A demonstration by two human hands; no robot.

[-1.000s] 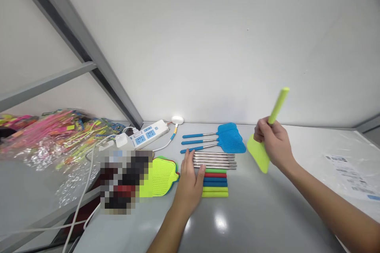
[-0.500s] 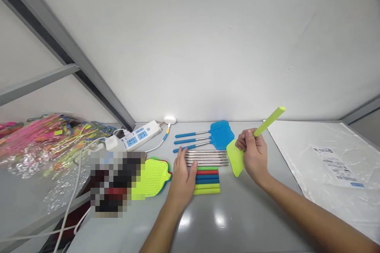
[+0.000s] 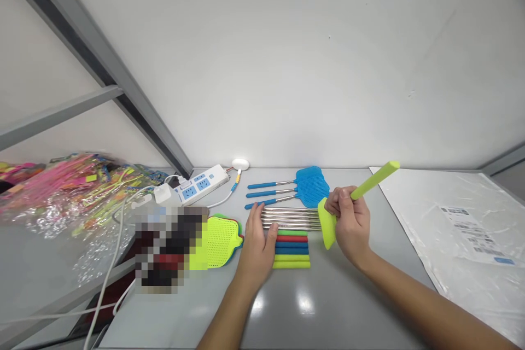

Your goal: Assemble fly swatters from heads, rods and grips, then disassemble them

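Note:
My right hand [image 3: 349,222] is closed round the shaft of a lime-green fly swatter [image 3: 328,223]; its handle points up and to the right, its head hangs down just right of the metal rods. My left hand [image 3: 257,244] lies flat with fingers spread on a row of steel rods [image 3: 292,219] and coloured foam handles [image 3: 292,250]. Behind the rods lie three blue fly swatters [image 3: 310,185]. A stack of swatter heads [image 3: 221,234], yellow-green on top, lies left of my left hand.
A white power strip [image 3: 200,182] with cables and a white round puck [image 3: 240,164] sit at the back. Bagged colourful swatters [image 3: 69,186] pile up on the left. A clear plastic bag with a label [image 3: 459,219] lies right. A blurred-out patch [image 3: 170,246] covers something beside the swatter heads.
My right hand has carried the green swatter leftward and lower, from well right of the blue swatters to close beside the rods. My left hand stays on the rods.

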